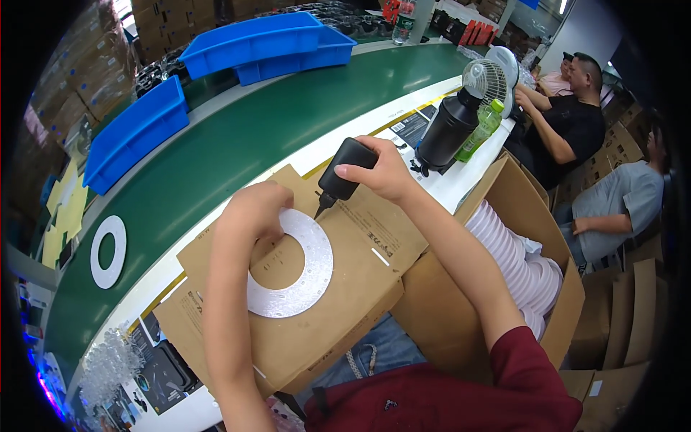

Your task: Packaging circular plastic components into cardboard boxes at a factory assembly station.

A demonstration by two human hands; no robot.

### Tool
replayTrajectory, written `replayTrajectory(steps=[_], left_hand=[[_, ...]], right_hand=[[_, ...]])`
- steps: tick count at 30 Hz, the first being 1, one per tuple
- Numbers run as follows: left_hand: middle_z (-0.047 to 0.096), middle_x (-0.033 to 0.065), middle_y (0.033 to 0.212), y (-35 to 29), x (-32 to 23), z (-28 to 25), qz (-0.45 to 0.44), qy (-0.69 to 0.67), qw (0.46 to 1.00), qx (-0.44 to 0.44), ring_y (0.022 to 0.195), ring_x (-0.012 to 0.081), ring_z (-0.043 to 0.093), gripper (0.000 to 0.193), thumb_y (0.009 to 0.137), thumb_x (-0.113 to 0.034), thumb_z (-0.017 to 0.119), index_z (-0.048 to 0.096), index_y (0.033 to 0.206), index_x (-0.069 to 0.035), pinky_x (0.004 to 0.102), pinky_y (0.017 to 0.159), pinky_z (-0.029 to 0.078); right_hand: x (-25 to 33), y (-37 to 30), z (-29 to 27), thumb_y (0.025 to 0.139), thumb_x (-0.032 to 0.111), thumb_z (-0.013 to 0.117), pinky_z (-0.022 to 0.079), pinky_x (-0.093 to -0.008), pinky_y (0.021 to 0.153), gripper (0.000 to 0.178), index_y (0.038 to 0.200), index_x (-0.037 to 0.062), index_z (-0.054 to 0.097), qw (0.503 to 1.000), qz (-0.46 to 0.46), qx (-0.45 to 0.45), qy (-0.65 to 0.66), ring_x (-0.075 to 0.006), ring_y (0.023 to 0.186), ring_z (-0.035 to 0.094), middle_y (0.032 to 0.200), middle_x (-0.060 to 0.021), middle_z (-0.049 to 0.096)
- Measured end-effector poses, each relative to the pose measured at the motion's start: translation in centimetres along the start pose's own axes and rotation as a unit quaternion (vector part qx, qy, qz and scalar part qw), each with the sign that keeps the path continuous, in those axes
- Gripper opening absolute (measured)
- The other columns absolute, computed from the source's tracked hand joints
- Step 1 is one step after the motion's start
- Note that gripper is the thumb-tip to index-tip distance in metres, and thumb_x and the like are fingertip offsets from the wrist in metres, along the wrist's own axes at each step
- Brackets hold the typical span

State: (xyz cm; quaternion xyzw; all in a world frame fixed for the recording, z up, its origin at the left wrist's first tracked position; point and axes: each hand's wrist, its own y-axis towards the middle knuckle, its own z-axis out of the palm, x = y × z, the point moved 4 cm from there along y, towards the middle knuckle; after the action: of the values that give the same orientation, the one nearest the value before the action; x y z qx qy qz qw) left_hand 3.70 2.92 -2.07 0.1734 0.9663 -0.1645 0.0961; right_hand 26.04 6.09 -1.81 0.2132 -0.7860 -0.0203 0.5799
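A flat silver-white ring plate lies on a cardboard box across my lap. My left hand presses down on the ring's upper left edge. My right hand grips a black squeeze bottle, tilted so that its thin nozzle touches the ring's top edge, just right of my left fingers.
A green conveyor belt runs behind the box, carrying another white ring. Blue bins sit beyond it. A black flask, green bottle and small fan stand to the right. An open carton of stacked white rings sits beside me. Two other people sit at far right.
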Motion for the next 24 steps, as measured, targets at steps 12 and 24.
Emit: replayTrajectory(steps=[12, 24], left_hand=[[0.070, 0.0110, 0.110, 0.39, 0.27, 0.71, -0.002, 0.005, 1.000, -0.006, 0.101, 0.0292, 0.066, 0.058, 0.056, -0.007, 0.087, 0.069, 0.111, -0.009, 0.0380, 0.087, 0.054], [0.070, 0.0111, 0.110, 0.38, 0.14, 0.63, -0.002, 0.014, 1.000, 0.001, 0.101, 0.0291, 0.067, 0.058, 0.058, -0.007, 0.086, 0.069, 0.112, -0.010, 0.0380, 0.087, 0.054]], right_hand=[[-0.58, -0.23, 0.41, 0.075, 0.021, 0.080, 0.050, -0.0274, 0.072, 0.031, 0.094, 0.0002, 0.068, 0.999, 0.017, 0.031, -0.041, -0.0113, 0.076, 0.061, 0.082, -0.0049, 0.067], [-0.65, -0.19, 0.49, 0.076, 0.022, 0.080, 0.050, -0.0272, 0.071, 0.030, 0.092, 0.0003, 0.068, 0.998, 0.010, 0.033, -0.047, -0.0107, 0.075, 0.061, 0.080, -0.0043, 0.067]])
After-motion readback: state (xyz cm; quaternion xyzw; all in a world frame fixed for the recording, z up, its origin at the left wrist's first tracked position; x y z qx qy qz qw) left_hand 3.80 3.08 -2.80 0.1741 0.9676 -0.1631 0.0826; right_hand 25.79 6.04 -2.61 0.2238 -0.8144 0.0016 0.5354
